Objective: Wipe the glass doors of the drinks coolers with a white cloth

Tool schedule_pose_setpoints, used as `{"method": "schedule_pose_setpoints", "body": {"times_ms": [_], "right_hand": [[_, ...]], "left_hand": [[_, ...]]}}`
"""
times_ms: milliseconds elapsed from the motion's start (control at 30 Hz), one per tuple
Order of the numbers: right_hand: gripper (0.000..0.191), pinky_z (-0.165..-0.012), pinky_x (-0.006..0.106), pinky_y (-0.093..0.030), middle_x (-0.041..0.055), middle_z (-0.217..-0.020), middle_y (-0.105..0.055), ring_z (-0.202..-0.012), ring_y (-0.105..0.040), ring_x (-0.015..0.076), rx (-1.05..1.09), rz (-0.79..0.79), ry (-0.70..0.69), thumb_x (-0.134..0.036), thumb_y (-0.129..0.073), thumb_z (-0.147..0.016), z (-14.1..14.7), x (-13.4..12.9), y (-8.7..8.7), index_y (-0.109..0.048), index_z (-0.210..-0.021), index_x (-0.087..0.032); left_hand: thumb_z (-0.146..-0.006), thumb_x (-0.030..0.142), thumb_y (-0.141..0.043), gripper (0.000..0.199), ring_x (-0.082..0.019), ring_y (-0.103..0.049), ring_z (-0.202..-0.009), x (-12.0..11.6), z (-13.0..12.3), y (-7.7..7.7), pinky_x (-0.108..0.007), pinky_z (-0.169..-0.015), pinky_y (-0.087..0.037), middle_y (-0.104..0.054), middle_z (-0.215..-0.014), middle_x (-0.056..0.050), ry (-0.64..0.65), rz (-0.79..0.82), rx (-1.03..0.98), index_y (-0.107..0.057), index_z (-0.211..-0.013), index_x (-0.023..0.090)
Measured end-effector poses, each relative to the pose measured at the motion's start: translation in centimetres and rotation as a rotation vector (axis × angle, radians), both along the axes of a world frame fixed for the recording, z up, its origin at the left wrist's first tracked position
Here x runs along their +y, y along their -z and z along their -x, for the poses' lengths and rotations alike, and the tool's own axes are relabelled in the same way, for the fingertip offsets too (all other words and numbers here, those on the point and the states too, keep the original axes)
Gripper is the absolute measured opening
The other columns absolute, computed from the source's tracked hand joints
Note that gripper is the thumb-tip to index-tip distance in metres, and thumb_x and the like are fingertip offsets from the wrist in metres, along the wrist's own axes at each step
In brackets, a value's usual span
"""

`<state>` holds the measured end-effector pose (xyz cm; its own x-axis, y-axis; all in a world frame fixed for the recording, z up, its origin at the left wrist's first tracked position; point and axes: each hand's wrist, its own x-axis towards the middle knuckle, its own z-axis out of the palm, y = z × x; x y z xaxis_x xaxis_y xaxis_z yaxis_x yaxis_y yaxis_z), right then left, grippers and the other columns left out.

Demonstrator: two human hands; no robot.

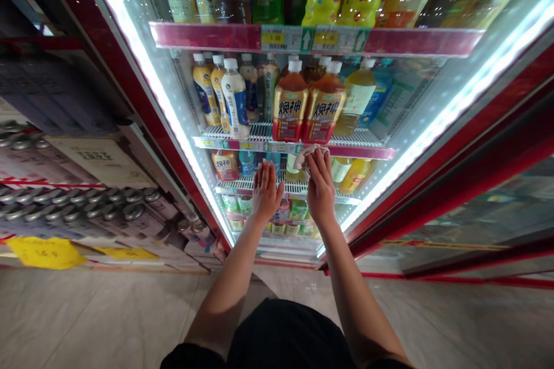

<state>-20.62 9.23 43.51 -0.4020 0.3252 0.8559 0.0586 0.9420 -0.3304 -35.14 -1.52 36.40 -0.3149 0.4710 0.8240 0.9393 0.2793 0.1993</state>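
My left hand [267, 193] lies flat, fingers stretched out and pointing up, against the glass front [402, 89] of a lit drinks fridge. To its right, my right hand [321, 190] presses a crumpled pale cloth [305, 159] to the glass, with the fingers laid over it. The cloth is in front of a shelf edge, just below two brown-red drink bottles [289, 105]. Behind the glass, a white-capped bottle with a white and blue label [235, 101] stands farther left. Part of the cloth is hidden under my right fingers.
Red frame strips [433, 184] and bright light strips [142, 69] border the fridge. Pink shelf edges [208, 36] carry price tags. At left are shelves of packed goods [86, 204] with a yellow price card [45, 252]. Below lies a tiled floor [130, 311].
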Motion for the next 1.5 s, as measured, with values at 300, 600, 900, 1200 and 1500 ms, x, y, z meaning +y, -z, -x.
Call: {"method": "schedule_pose_setpoints", "body": {"times_ms": [300,600,900,1200,1500], "right_hand": [[0.078,-0.134,0.065,-0.035,-0.0044,-0.183,-0.025,-0.17,-0.017,0.0323,-0.016,0.028,0.112,-0.011,-0.034,-0.11,2.6,-2.1,-1.8,-0.005,-0.173,-0.046],[0.081,-0.133,0.066,-0.036,-0.0043,-0.184,-0.022,-0.169,-0.02,0.0345,-0.039,0.036,0.182,-0.009,-0.034,-0.109,3.2,-3.0,0.0,0.0,-0.172,-0.048],[0.073,-0.136,0.06,-0.034,-0.0085,-0.182,-0.026,-0.169,-0.02,0.0312,-0.063,-0.011,0.048,-0.011,-0.035,-0.111,5.2,-4.2,-1.2,-0.015,-0.172,-0.046],[0.078,-0.134,0.066,-0.034,-0.0065,-0.184,-0.02,-0.17,-0.016,0.0325,0.058,0.053,0.229,-0.008,-0.03,-0.106,5.9,-4.7,-0.8,-0.008,-0.173,-0.042],[0.07,-0.134,0.062,-0.038,-0.0071,-0.18,-0.032,-0.167,-0.027,0.0305,0.042,0.009,0.104,-0.011,-0.032,-0.111,7.2,-6.3,0.7,-0.023,-0.17,-0.048]], "left_hand": [[-0.115,0.043,-0.038,0.081,-0.033,-0.04,-0.163,-3.5,5.1,0.4,-0.052,-0.135,-0.035,-0.03,-0.179,-0.018,-0.052,0.188,0.051,0.012,-0.175,0.022],[-0.114,0.036,-0.043,0.081,-0.032,-0.038,-0.164,-2.7,5.2,1.4,-0.051,-0.136,-0.033,-0.03,-0.178,-0.017,-0.036,0.195,0.061,0.008,-0.174,0.019],[-0.115,0.036,-0.038,0.081,-0.029,-0.039,-0.163,-2.2,5.2,1.5,-0.05,-0.136,-0.033,-0.028,-0.18,-0.013,-0.011,0.151,0.083,0.019,-0.171,0.023],[-0.115,0.048,-0.036,0.085,-0.032,-0.028,-0.168,-7.3,7.1,-1.1,-0.052,-0.135,-0.034,-0.013,-0.184,-0.015,0.05,0.122,0.031,0.023,-0.172,0.027],[-0.113,0.046,-0.046,0.089,-0.027,-0.041,-0.162,-9.0,10.3,0.0,-0.045,-0.136,-0.032,-0.033,-0.177,-0.015,-0.008,0.288,0.164,0.016,-0.172,0.024]]}}
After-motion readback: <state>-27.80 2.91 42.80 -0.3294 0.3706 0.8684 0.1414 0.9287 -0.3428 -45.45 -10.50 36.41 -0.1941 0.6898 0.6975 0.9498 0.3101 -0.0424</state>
